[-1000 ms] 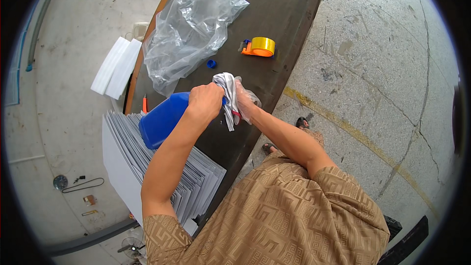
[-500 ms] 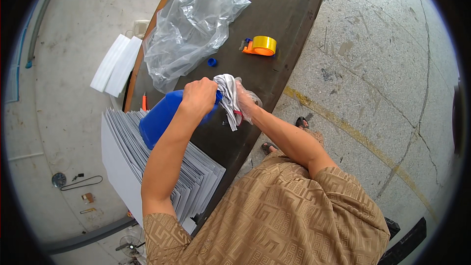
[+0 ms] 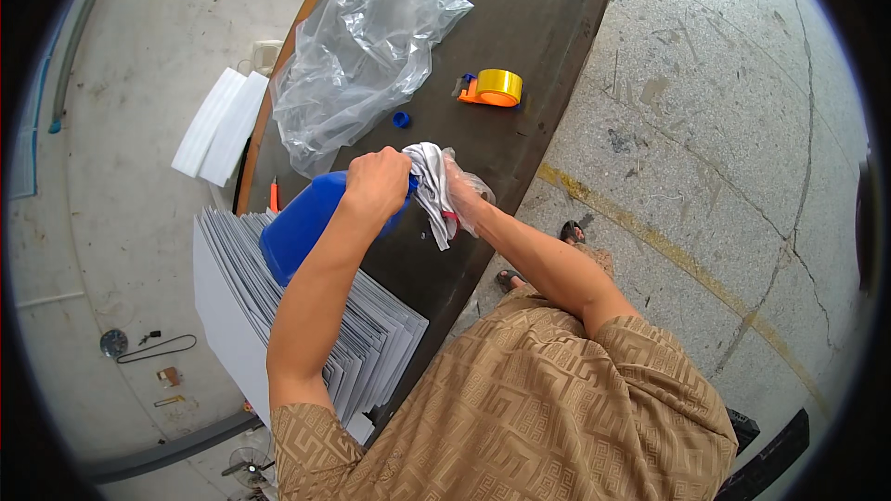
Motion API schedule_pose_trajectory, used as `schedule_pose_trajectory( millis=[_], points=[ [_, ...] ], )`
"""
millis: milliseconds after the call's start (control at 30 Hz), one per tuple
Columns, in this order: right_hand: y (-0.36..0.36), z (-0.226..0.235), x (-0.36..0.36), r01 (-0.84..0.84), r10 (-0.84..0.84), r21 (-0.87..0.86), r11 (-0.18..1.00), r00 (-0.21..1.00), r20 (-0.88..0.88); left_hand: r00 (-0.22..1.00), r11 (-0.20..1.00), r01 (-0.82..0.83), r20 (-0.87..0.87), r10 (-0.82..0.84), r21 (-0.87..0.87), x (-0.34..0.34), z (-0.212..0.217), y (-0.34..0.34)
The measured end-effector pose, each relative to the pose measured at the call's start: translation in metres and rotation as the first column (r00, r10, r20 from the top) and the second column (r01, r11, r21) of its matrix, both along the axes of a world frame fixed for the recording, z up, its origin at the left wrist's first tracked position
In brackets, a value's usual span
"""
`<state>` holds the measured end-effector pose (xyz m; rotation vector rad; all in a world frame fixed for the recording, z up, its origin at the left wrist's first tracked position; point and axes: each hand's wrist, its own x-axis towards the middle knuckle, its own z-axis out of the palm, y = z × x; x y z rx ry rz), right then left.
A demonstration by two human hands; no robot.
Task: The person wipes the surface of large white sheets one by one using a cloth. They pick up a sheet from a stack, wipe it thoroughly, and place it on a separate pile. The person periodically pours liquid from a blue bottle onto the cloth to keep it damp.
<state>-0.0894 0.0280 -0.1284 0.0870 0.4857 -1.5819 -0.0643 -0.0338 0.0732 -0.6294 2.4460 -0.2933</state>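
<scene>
My left hand (image 3: 379,176) is closed on a blue plastic jug (image 3: 299,223), which lies tipped with its neck toward the right. A bunched white cloth (image 3: 431,187) with a red edge is pressed against the jug's mouth, hiding the opening. Behind that cloth, my right hand (image 3: 462,189) wears a clear plastic glove and grips it, fingers mostly hidden. A small blue cap (image 3: 401,120) sits on the dark table just beyond my left hand.
A stack of grey-white sheets (image 3: 278,288) stands at the near left of the dark table (image 3: 520,0). Crumpled clear plastic (image 3: 371,46), an orange tape dispenser (image 3: 492,88) and an orange-handled tool (image 3: 274,194) lie farther off. White foam strips (image 3: 221,130) are beyond the table's left edge.
The jug's base has shifted very slightly to the left. Both hands keep nearly the same place, and the cloth stays at the jug's mouth.
</scene>
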Motion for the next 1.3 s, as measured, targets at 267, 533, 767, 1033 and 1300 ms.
schedule_pose_trajectory(
  millis=[267,533,767,1033,1300],
  points=[
    [0.004,0.005,-0.001,-0.055,0.060,0.093,0.994,0.997,-0.051,0.998,0.999,0.028,0.057,-0.026,-0.030,-0.004,-0.001,0.004],
    [-0.004,-0.016,0.004,-0.064,0.065,0.044,0.997,0.998,-0.021,0.996,0.997,0.059,0.071,-0.055,-0.055,-0.005,-0.002,0.005],
    [-0.003,-0.010,-0.003,0.015,-0.015,-0.035,0.999,1.000,0.021,0.999,0.999,-0.030,-0.021,0.030,0.021,0.006,0.005,-0.007],
    [0.004,-0.001,-0.006,-0.027,0.023,-0.117,0.993,0.999,-0.039,0.992,0.994,-0.105,-0.066,0.106,0.017,0.009,0.014,-0.020],
    [-0.001,-0.006,-0.003,-0.064,0.065,-0.127,0.990,0.998,0.006,0.997,0.999,-0.028,-0.073,0.024,-0.044,0.010,0.011,-0.017]
  ],
)
